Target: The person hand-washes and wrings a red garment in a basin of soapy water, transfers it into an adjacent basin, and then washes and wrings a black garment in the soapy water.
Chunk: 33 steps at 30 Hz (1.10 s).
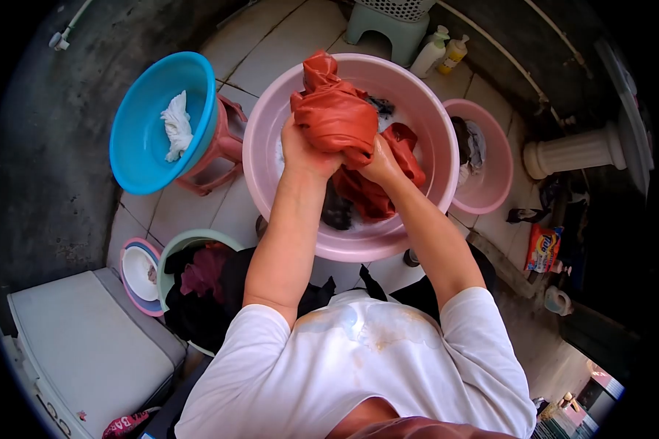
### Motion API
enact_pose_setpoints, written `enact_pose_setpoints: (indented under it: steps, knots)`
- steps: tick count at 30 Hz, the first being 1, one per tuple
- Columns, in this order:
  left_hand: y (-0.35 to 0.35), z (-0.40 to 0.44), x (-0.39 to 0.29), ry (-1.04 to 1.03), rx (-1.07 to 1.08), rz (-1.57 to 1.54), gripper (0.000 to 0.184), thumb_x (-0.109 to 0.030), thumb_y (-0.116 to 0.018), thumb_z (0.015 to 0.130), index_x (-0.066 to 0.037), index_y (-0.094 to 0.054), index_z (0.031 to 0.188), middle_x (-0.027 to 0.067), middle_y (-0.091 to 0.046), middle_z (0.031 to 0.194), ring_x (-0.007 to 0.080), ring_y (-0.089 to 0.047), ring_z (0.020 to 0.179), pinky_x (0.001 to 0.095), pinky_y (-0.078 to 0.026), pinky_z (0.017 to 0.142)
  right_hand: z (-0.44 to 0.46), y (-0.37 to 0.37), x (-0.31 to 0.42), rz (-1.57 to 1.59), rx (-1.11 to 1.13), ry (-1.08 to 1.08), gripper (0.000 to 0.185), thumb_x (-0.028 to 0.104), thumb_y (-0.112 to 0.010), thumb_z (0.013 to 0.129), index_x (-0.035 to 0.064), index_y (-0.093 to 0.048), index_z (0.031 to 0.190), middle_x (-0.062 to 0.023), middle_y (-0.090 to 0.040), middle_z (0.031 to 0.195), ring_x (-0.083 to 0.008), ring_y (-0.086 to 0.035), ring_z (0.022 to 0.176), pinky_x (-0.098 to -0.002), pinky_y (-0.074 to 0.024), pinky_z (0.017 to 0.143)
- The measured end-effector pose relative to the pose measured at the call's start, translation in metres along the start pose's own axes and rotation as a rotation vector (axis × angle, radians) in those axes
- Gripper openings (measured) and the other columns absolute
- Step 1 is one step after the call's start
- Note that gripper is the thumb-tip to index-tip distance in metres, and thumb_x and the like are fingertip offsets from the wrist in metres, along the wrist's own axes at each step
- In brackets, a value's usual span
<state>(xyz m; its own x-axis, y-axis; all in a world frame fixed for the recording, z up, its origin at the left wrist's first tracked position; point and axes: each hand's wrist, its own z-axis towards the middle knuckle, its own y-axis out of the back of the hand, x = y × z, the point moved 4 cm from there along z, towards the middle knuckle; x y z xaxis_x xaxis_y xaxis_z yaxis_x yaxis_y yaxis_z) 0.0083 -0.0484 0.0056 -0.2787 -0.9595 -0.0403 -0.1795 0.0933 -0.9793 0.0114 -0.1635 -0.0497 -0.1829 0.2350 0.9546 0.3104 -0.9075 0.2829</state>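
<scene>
A wet, rust-red garment (337, 121) is bunched up between my two hands above a large pink basin (260, 157). My left hand (307, 152) grips it from below on the left, with the fingers partly hidden under the cloth. On the other side, my right hand (381, 162) is closed on the same garment lower down. Part of the red cloth hangs into the basin at the right. Dark cloth (337, 208) lies in the sudsy water beneath.
Left of the basin, a blue basin (143, 139) holding a white cloth (176, 126) rests on a red stool (220, 150). A smaller pink basin (501, 175) with clothes stands right. Nearby are a green tub (172, 252) of dark clothes, bottles (430, 53) and a detergent bag (543, 247).
</scene>
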Motion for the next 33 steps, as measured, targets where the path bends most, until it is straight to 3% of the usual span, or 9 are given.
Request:
enact_pose_setpoints:
  steps: [5,7,12,15,26,28,29,31,33]
  knots:
    - [0.052,0.015,-0.021,-0.247,-0.483,0.343,0.031,-0.014,-0.044,0.082,-0.003,-0.047,0.110,0.0134,-0.054,0.107,0.0286,-0.054,0.095,0.0402,-0.045,0.083,-0.001,0.016,-0.070,-0.570,-0.066,-0.195,0.036,0.024,-0.060,0.075,0.0035,-0.050,0.103,-0.0149,-0.062,0.096,-0.0350,-0.059,0.086,-0.0377,-0.0449,0.075]
    - [0.097,0.027,-0.034,-0.580,-0.592,0.930,0.034,-0.009,-0.048,0.075,-0.001,-0.048,0.108,0.0194,-0.054,0.106,0.0346,-0.053,0.096,0.0411,-0.043,0.085,-0.006,0.018,-0.094,-0.989,-0.002,-0.259,0.022,0.021,-0.051,0.078,0.0047,-0.051,0.093,-0.0159,-0.062,0.088,-0.0347,-0.060,0.083,-0.0430,-0.0441,0.074]
    - [0.126,0.049,-0.020,-0.398,-0.789,2.370,0.025,-0.012,-0.053,0.072,-0.003,-0.052,0.095,0.0225,-0.055,0.095,0.0400,-0.052,0.091,0.0468,-0.042,0.079,-0.001,-0.004,-0.146,-1.001,0.075,-0.252,0.023,0.026,-0.050,0.079,0.0063,-0.056,0.088,-0.0119,-0.064,0.083,-0.0287,-0.062,0.079,-0.0440,-0.0446,0.073]
    - [0.121,0.054,0.002,-0.448,-0.686,2.590,0.021,-0.017,-0.050,0.076,-0.003,-0.050,0.091,0.0227,-0.057,0.087,0.0410,-0.056,0.082,0.0506,-0.045,0.069,-0.001,-0.004,-0.141,-1.073,0.190,-0.303,0.026,0.024,-0.053,0.078,0.0075,-0.057,0.097,-0.0135,-0.062,0.097,-0.0279,-0.060,0.090,-0.0434,-0.0453,0.078]
    - [0.142,0.057,-0.021,0.014,-0.723,2.299,0.036,-0.022,-0.050,0.073,0.003,-0.057,0.098,0.0260,-0.060,0.096,0.0391,-0.057,0.092,0.0423,-0.046,0.080,0.048,0.039,-0.063,-0.986,0.564,-0.516,0.048,0.005,-0.056,0.069,0.0105,-0.051,0.116,-0.0167,-0.056,0.110,-0.0324,-0.052,0.104,-0.0414,-0.0462,0.079]
    - [0.169,0.062,-0.043,-0.277,-0.819,1.650,0.038,-0.028,-0.053,0.071,0.003,-0.061,0.093,0.0235,-0.061,0.095,0.0362,-0.058,0.094,0.0392,-0.045,0.081,0.046,0.045,-0.044,-0.931,0.351,-0.302,0.052,0.000,-0.056,0.066,0.0101,-0.051,0.117,-0.0170,-0.056,0.109,-0.0345,-0.052,0.102,-0.0415,-0.0447,0.080]
    - [0.148,0.058,-0.051,-0.063,-0.605,1.543,0.041,-0.030,-0.053,0.072,0.004,-0.061,0.094,0.0218,-0.062,0.092,0.0332,-0.059,0.092,0.0383,-0.044,0.079,0.041,0.047,-0.032,-0.937,0.348,-0.301,0.052,0.000,-0.056,0.066,0.0101,-0.051,0.117,-0.0170,-0.056,0.109,-0.0345,-0.052,0.102,-0.0415,-0.0447,0.080]
    - [0.102,0.030,-0.055,-0.276,-0.731,1.576,0.042,-0.033,-0.051,0.074,0.004,-0.060,0.089,0.0192,-0.062,0.086,0.0301,-0.059,0.083,0.0370,-0.045,0.075,0.038,0.056,0.020,-0.851,0.161,0.179,0.053,-0.003,-0.052,0.067,0.0124,-0.050,0.118,-0.0122,-0.058,0.106,-0.0328,-0.053,0.099,-0.0429,-0.0430,0.077]
    - [0.076,0.015,-0.058,-0.288,-0.733,1.540,0.045,-0.037,-0.050,0.076,0.005,-0.060,0.087,0.0186,-0.062,0.084,0.0296,-0.060,0.079,0.0370,-0.047,0.071,0.033,0.060,0.070,-0.893,0.166,0.237,0.055,-0.003,-0.052,0.067,0.0130,-0.049,0.119,-0.0121,-0.058,0.103,-0.0322,-0.053,0.097,-0.0418,-0.0423,0.077]
